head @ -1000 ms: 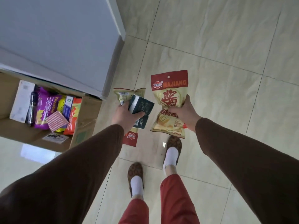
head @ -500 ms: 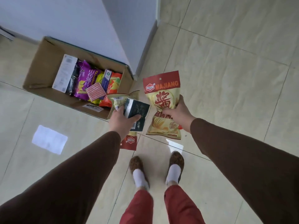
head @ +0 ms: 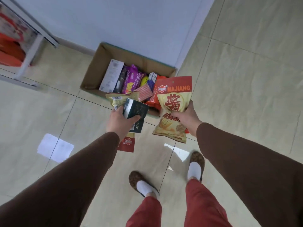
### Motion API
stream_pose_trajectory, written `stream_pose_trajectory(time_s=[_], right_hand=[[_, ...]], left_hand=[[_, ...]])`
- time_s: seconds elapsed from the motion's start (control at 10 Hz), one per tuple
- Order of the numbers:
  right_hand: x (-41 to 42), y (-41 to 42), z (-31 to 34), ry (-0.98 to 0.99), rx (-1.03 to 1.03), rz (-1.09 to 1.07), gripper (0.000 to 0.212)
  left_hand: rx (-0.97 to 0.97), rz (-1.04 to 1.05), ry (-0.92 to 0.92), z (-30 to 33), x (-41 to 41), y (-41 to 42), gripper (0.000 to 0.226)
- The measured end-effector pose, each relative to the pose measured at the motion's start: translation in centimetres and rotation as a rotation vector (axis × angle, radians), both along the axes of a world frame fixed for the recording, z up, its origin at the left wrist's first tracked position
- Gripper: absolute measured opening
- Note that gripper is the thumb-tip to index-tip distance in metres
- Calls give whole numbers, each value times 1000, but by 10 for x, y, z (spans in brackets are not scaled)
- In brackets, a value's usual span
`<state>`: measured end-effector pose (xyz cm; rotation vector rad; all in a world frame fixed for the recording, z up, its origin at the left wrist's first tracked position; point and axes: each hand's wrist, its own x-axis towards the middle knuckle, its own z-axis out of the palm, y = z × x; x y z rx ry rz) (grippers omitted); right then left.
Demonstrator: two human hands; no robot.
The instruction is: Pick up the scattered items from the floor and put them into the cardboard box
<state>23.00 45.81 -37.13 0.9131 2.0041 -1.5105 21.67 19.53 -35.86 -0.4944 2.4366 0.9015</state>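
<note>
"MAJIANG" in yellow on the red top band of the snack bag (head: 174, 95), large red character 酱 below it

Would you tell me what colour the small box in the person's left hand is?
The small box is dark green with a white side, seen in the head view.

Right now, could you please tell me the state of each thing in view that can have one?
Brown cardboard box: open, on the floor, partly filled with packets.
Red-and-yellow MAJIANG snack bag: gripped at its middle by the right hand, off the floor.
Dark green small carton: held in the left hand.
Yellow snack bag with red end: in the same left grip, behind the carton.
</note>
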Motion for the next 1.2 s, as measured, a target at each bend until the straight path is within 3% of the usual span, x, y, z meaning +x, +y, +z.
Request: stream_pose_trajectory(time_s=[0.4,0.5,0.7,0.8,0.9,1.0,1.1,1.2], right_hand=[[-74,-115,-32,-48,-73,-71,93],[-96,-136,-39,-65,-74,-121,95],[-147,-166,-49,-18,-101,-246,94],[-171,-171,-51,-18,-97,-294,106],[-181,-170,-54,-129,-44,-299,112],[-174,-174,-61,-272,85,-232,85],[-163,-194,-59,-277,105,-173,54],[-152,-217,-55,-260,237,-66,55]], left_hand=[[-21,-58,-58,-24,-102,-109,70],[29,-67,-76,-36,-134,-125,73],[182,-161,-32,-50,-209,-132,57],[247,-276,-66,-55,-248,-131,85],[84,-456,-154,-66,-269,-143,104],[73,-529,-204,-81,-266,-160,96],[89,-548,-174,-94,-250,-180,83],[70,-553,-167,-99,-241,-188,74]])
